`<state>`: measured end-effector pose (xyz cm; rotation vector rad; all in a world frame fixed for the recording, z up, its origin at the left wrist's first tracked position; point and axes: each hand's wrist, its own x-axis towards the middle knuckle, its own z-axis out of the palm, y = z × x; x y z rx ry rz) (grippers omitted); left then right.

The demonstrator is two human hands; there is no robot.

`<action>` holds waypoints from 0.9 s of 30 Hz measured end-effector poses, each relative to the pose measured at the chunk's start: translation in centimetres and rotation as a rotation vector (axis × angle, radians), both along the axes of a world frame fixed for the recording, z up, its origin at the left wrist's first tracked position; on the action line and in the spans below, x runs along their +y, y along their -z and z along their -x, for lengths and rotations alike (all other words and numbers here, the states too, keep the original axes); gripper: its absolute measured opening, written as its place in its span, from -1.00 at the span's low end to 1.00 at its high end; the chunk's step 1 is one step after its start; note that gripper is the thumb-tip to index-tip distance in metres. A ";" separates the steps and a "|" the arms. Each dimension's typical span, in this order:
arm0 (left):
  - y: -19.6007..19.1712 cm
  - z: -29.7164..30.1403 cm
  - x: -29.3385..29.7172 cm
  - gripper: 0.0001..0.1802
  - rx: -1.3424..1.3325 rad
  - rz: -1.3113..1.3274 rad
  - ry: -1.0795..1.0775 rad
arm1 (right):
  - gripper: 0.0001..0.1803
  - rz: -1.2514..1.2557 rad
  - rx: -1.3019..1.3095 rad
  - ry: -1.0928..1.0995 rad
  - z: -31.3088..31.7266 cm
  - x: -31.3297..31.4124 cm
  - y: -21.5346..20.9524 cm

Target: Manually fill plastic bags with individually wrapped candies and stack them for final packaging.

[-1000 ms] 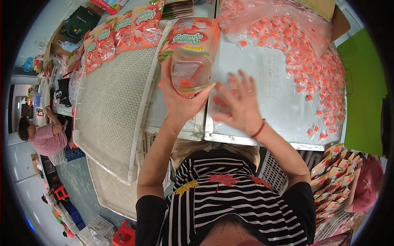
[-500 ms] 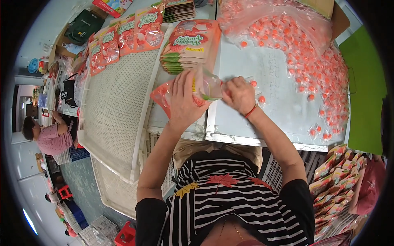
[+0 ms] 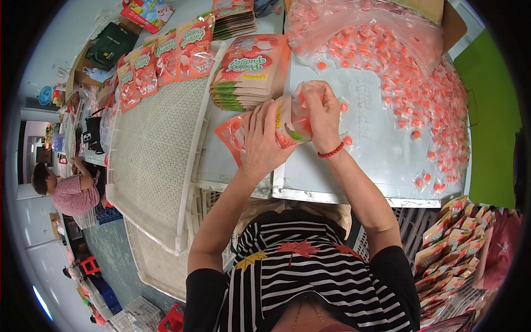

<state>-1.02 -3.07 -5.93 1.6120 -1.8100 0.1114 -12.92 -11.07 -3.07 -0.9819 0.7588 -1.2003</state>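
A pink, printed candy pouch [image 3: 236, 133] lies on its side across my left hand [image 3: 264, 138], whose fingers wrap round it. Its mouth gapes toward the right. At that mouth, my right hand [image 3: 323, 113] is closed with the fingertips bent down against or inside the opening; what they grip is hidden. Just beyond my left hand rests a stack of flat pink pouches [image 3: 249, 69] with green ends. Two wrapped orange-red candies [image 3: 347, 140] sit on the table close to my right wrist.
A heap of wrapped candies [image 3: 420, 110] spills from a clear plastic bag [image 3: 387, 22] at right. On the left, a white perforated tray [image 3: 160, 144] bears several filled pouches [image 3: 194, 52]. A green panel [image 3: 495, 122] borders the table. More pouches [image 3: 451, 254] stand below right; a person [image 3: 74, 193] sits far left.
My right hand has moved up and turned, from a fist beside the pouch's mouth to fingers bent down at it. My left hand and the pouch have shifted slightly right.
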 end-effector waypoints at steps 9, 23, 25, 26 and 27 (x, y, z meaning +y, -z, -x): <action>0.1 0.2 -0.7 -0.01 0.059 0.013 -0.014 | -0.79 0.237 0.400 0.025 0.7 2.6 2.4; 0.1 -0.2 0.0 -0.04 0.087 0.051 -0.013 | -0.79 0.600 0.636 0.061 0.5 3.4 1.2; 0.3 -0.6 -0.2 -0.07 0.084 0.078 -0.004 | -0.75 0.547 0.597 -0.010 0.2 4.1 -1.2; 0.6 -0.7 -0.4 -0.10 0.070 0.106 -0.019 | -0.72 0.817 0.688 0.053 0.1 4.3 -2.3; 0.9 -0.9 -0.5 -0.13 0.056 0.133 -0.034 | -0.69 1.087 0.775 0.118 -0.1 4.5 -2.7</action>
